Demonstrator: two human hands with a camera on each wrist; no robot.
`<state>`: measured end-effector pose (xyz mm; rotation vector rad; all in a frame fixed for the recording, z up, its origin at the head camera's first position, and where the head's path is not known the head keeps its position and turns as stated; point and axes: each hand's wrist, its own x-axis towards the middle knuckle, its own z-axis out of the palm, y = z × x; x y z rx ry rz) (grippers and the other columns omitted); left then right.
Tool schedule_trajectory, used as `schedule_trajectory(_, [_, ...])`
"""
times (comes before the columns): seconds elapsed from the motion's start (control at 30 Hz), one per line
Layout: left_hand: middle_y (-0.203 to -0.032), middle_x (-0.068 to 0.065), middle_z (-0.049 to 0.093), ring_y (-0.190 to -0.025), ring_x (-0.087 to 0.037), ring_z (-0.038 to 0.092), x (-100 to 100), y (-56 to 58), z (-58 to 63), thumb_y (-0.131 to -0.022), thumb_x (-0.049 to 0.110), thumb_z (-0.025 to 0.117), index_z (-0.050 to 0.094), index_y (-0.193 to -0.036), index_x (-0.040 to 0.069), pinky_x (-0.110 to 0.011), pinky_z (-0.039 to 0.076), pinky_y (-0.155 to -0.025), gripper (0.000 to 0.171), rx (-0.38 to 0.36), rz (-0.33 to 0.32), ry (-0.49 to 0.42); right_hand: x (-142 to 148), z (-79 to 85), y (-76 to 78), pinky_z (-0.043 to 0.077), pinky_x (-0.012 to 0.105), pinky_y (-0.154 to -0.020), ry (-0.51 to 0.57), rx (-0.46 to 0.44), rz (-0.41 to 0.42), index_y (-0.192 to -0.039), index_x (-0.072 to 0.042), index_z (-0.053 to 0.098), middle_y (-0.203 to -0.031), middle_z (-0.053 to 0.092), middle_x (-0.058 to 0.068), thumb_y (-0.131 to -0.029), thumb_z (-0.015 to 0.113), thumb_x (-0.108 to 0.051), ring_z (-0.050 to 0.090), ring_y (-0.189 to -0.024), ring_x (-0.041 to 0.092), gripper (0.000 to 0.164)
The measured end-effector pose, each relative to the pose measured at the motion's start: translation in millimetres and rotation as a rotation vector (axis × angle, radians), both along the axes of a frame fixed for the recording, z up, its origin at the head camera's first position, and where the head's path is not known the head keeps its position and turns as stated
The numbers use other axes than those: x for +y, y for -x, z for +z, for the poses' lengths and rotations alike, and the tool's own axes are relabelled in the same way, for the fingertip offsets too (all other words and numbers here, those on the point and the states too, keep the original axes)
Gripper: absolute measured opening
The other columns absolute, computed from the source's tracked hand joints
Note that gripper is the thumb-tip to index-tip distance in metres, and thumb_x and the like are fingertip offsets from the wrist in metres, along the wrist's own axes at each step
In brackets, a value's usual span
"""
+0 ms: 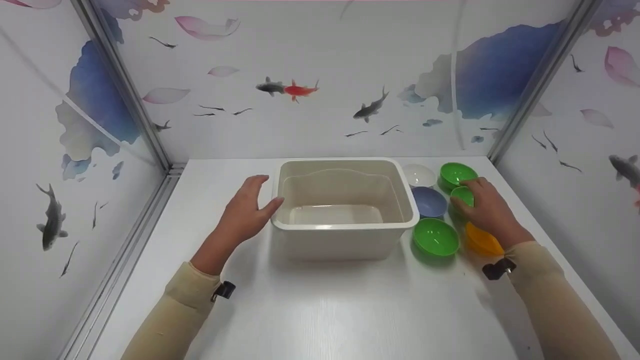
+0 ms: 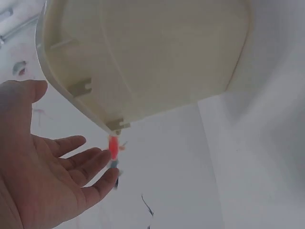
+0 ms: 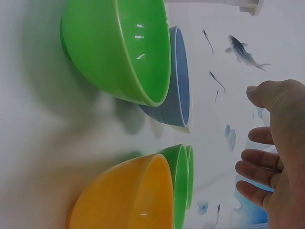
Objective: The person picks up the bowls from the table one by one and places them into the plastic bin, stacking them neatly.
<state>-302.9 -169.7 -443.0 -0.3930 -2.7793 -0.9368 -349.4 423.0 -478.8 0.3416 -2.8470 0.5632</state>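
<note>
A cream plastic tub [image 1: 345,245] stands in the middle of the table, its inside bare. By its left rim is my left hand [image 1: 242,212], thumb and fingers spread apart and holding nothing; the left wrist view has the fingers just off the tub's side. On the right, my right hand [image 1: 487,210] hovers over the bowls with loosely bent fingers, nothing in its grasp. Beneath it lie a green bowl [image 1: 462,194], partly hidden, and an orange bowl [image 3: 124,195]. Another green bowl [image 1: 458,173] sits behind, and a third green bowl [image 1: 435,237] in front.
Between the tub and the right-hand bowls are a blue bowl [image 1: 428,201] and, farther back, a white bowl [image 1: 420,176]. White panels printed with fish enclose the table [image 1: 320,310] at the back and both sides. Metal posts [image 1: 127,85] mark the corners.
</note>
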Motion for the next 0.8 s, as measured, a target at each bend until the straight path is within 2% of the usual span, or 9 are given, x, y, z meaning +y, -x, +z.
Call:
schedule_trajectory(0.2, [-0.179,-0.024,0.026,-0.164,-0.043,0.030,14.7,-6.1,3.2,-0.100,0.075,0.062,0.027,-0.174,0.000,-0.065,0.030,-0.128,0.110,-0.030,-0.034,0.048,-1.4,-0.4,-0.5,0.039,0.075,-0.115,0.012,-0.042,-0.010,-0.148,0.011,0.055,-0.142,0.052,0.036,-0.108,0.073,-0.029,0.051,-0.132,0.055,0.059])
schedule_trajectory(0.47, [-0.184,-0.018,0.010,-0.167,-0.040,0.022,29.5,-6.7,4.6,-0.087,0.084,0.072,0.009,-0.177,0.001,-0.059,0.028,-0.131,0.137,-0.081,-0.084,0.087,-0.9,-1.3,-0.3,0.036,0.076,-0.117,0.031,-0.061,-0.011,-0.149,0.009,0.055,-0.145,0.049,0.035,-0.108,0.072,-0.032,0.049,-0.137,0.056,0.061])
schedule_trajectory(0.7, [-0.185,-0.018,0.006,-0.168,-0.040,0.017,32.2,-5.9,3.2,-0.085,0.091,0.065,0.004,-0.177,0.002,-0.059,0.020,-0.133,0.142,-0.089,-0.097,0.149,-0.5,-3.1,-0.7,0.037,0.077,-0.117,0.048,-0.075,-0.016,-0.153,0.007,0.052,-0.145,0.049,0.035,-0.109,0.072,-0.035,0.049,-0.136,0.055,0.065])
schedule_trajectory(0.8, [-0.185,-0.018,0.004,-0.170,-0.039,0.012,32.9,-5.5,3.2,-0.086,0.092,0.064,0.002,-0.176,0.001,-0.058,0.016,-0.134,0.143,-0.094,-0.104,0.161,0.2,-4.0,-2.3,0.036,0.076,-0.117,0.052,-0.055,-0.008,-0.151,0.009,0.052,-0.144,0.050,0.035,-0.109,0.072,-0.034,0.049,-0.136,0.055,0.063])
